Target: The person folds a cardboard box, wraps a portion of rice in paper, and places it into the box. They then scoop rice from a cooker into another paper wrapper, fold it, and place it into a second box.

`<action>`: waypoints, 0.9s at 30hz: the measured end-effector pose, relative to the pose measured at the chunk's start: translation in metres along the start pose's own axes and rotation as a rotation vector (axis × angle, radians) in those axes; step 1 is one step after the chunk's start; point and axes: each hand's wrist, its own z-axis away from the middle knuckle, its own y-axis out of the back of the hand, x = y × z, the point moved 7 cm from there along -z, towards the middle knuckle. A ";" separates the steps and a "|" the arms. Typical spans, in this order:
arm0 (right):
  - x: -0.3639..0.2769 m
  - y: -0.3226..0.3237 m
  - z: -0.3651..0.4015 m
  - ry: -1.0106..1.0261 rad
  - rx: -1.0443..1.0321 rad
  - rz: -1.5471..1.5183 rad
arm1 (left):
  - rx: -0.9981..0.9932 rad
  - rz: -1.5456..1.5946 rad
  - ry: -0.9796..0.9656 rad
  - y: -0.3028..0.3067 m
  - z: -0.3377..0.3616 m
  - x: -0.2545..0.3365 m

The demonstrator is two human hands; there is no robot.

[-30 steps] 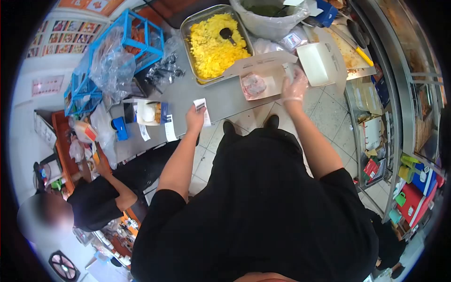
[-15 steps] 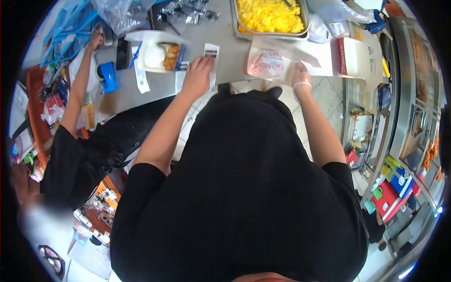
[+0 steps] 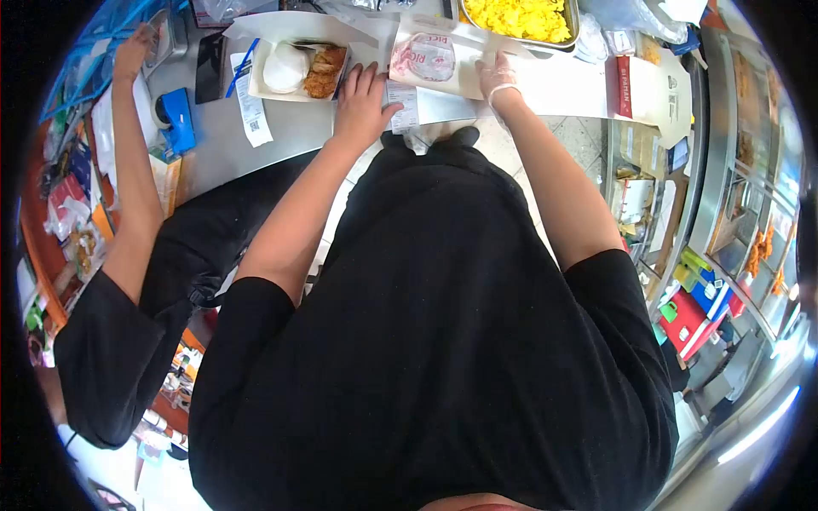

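Observation:
My left hand (image 3: 365, 106) lies with fingers spread on the counter, its fingertips at the right edge of an open paper food box (image 3: 256, 38). Inside that box are a white rice mound (image 3: 285, 68) and pieces of fried chicken (image 3: 326, 71). A printed receipt (image 3: 404, 109) is beside my left thumb. My right hand (image 3: 500, 78), in a clear plastic glove, grips the right side of a second open box (image 3: 464, 78). A round wrapped rice pack (image 3: 429, 56) with red print sits in it.
A metal tray of yellow shredded food (image 3: 520, 19) stands at the back. To the right is a carton with a red side (image 3: 625, 88). At left are a black phone-like slab (image 3: 210, 68), a blue tape dispenser (image 3: 177, 119) and a co-worker's arm (image 3: 132, 145).
My right hand has moved left with the rice-pack box, bringing it nearer the chicken box. My left hand has come off the receipt to the chicken box's edge. The co-worker's arm has shifted.

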 end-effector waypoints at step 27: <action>0.041 -0.009 0.025 -0.241 -0.502 -0.692 | -0.317 -0.217 -0.110 0.024 0.005 0.036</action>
